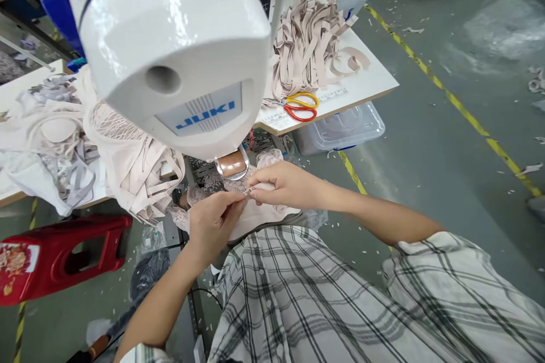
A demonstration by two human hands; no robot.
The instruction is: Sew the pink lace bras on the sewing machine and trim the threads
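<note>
At left, a red plastic stool point(79, 258) is seen below heaped pale bras point(59, 130). Beneath the JUKI sewing machine head point(170, 62), a lace-trimmed garment point(261, 216) is spread over the lap. A pale fabric end point(265, 186) is pinched between closed thumb and finger of the left hand point(210, 221) and held in the right hand's point(292, 186) curled fingers. Light, limp handling is expected; lace, easily snagged, is better gripped by plain edges. Rightward, yellow-and-red-handled scissors point(301, 106) are laid by piled straps point(300, 48).

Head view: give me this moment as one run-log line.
left hand: pinching pale fabric | right hand: pinching pale fabric, beside left | JUKI machine: beyond hands | scissors: on white table
</note>
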